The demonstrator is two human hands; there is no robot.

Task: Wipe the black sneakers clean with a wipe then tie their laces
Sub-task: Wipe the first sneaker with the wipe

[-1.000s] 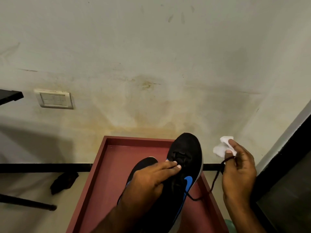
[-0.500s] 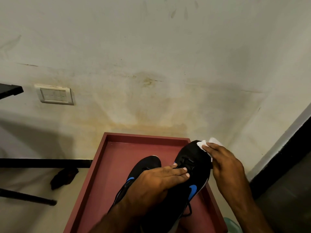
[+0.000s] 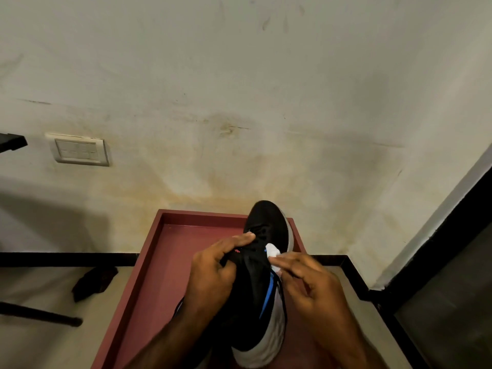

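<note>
The person is holding one black sneaker [image 3: 250,302] up over a red tray [image 3: 202,214], with its toe pointing to the far side and just overhanging the tray's far right corner. The sneaker is tilting so that its white sole and a blue stripe along its right side are facing the camera.

The left hand [image 3: 213,272] is gripping the sneaker from the left. Its fingers are curling over the top of the upper near the tongue, and the fingertips are ending just short of the laces [image 3: 259,233], which are lying dark against the dark fabric.

The right hand [image 3: 311,283] is coming in from the right with its fingers partly bent. Its fingertips are pinching a white wipe [image 3: 274,251] and pressing it against the sneaker's right side, just far of the blue stripe. The wipe is bunching up between those fingertips and the shoe. Both forearms are reaching in from the near edge, and the left one is covering much of the tray's near floor.

The tray is sitting against a stained pale wall. A switch plate [image 3: 80,151] is showing on the wall to the far left. A dark rag [image 3: 93,282] is lying on the floor left of the tray, and a black bar [image 3: 40,314] is lying nearer than it. A black skirting strip [image 3: 66,259] is running along the foot of the wall.
</note>
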